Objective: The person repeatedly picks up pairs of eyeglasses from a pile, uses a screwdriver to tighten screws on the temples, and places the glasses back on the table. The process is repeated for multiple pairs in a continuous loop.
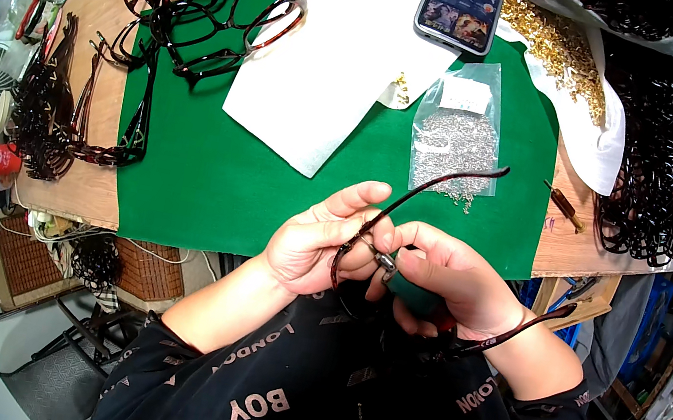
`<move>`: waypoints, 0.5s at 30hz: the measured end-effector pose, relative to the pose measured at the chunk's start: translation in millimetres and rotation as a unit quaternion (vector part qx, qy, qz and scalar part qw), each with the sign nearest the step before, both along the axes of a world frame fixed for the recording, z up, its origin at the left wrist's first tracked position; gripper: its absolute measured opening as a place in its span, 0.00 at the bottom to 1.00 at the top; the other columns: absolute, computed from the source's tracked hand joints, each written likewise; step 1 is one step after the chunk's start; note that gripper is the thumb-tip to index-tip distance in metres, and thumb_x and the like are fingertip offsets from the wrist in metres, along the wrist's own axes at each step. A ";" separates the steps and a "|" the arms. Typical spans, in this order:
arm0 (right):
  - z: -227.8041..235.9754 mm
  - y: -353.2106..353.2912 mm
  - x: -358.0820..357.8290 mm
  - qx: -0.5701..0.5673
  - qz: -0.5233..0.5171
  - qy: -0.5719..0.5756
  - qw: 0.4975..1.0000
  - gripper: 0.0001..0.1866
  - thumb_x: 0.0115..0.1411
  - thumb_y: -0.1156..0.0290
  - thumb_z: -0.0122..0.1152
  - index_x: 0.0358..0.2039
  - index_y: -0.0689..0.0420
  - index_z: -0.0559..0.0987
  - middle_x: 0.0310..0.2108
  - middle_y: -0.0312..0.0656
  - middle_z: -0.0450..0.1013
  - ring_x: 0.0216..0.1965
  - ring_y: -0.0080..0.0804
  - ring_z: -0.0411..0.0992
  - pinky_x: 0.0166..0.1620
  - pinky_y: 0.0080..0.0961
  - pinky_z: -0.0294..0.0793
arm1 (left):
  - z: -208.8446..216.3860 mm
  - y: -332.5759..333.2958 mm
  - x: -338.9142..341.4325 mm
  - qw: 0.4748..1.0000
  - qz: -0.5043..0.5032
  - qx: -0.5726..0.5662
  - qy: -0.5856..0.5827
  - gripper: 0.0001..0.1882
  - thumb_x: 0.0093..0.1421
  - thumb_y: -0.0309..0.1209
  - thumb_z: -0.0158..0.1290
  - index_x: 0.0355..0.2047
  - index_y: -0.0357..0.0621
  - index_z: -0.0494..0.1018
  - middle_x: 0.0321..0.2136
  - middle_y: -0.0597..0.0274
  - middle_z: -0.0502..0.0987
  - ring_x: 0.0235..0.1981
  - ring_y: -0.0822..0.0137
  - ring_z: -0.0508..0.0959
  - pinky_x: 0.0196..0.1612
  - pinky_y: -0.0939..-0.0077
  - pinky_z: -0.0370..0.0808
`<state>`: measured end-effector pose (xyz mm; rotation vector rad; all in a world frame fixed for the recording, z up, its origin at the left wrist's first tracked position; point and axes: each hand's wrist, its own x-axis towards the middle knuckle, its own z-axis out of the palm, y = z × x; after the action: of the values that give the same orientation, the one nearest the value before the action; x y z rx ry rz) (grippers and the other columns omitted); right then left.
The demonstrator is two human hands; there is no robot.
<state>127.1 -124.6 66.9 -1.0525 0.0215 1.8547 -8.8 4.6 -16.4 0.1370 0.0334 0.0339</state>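
Note:
My left hand (308, 245) pinches a dark tortoiseshell eyeglass frame (448, 177) near a hinge, with one temple arm rising toward the upper right. The other temple (536, 331) passes beside my right forearm; the front is mostly hidden between my hands and dark shirt. My right hand (462, 291) is closed around a screwdriver with a green handle (413, 296). Its metal collar (384, 262) points at the hinge, by my left fingertips. Just beyond, a clear bag of tiny silver screws (456, 146) lies on the green mat (265, 206), a few spilled at its near edge.
Piled dark frames (207, 25) cover the far left, with more dark parts (663, 169) at right. A white sheet (313, 89) and phone (461, 3) lie at the back. Small gold parts (562, 56) rest on white cloth. Another screwdriver (567, 206) lies right.

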 end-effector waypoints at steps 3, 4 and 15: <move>-6.3 -5.0 5.1 0.025 0.068 -0.070 0.995 0.13 0.61 0.65 0.50 0.43 0.55 0.65 0.28 0.36 0.72 0.17 0.18 0.68 0.15 0.10 0.60 | 1.0 -0.9 -1.8 0.999 -0.027 0.024 0.006 0.22 0.61 0.28 0.43 0.57 0.49 0.59 0.31 0.58 0.70 0.14 0.78 0.56 0.21 0.83 0.56; -3.9 -7.1 7.3 0.030 0.088 -0.134 0.987 0.13 0.60 0.66 0.51 0.43 0.55 0.65 0.28 0.36 0.72 0.19 0.18 0.68 0.16 0.11 0.61 | 3.5 0.9 -3.4 0.999 -0.011 0.035 -0.005 0.22 0.61 0.28 0.43 0.56 0.49 0.58 0.30 0.59 0.69 0.14 0.78 0.56 0.20 0.84 0.56; -6.3 -31.1 17.5 -0.005 0.164 -0.764 0.624 0.16 0.55 0.70 0.55 0.42 0.59 0.65 0.34 0.53 0.71 0.33 0.52 0.72 0.34 0.37 0.71 | 41.6 94.9 -62.7 0.746 0.293 0.532 0.274 0.22 0.62 0.30 0.42 0.56 0.37 0.57 0.47 0.54 0.68 0.35 0.71 0.65 0.38 0.81 0.62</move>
<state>144.6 -155.8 60.6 -2.4147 -1.2156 0.6333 -71.5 99.5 25.1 1.2953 0.6609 0.6573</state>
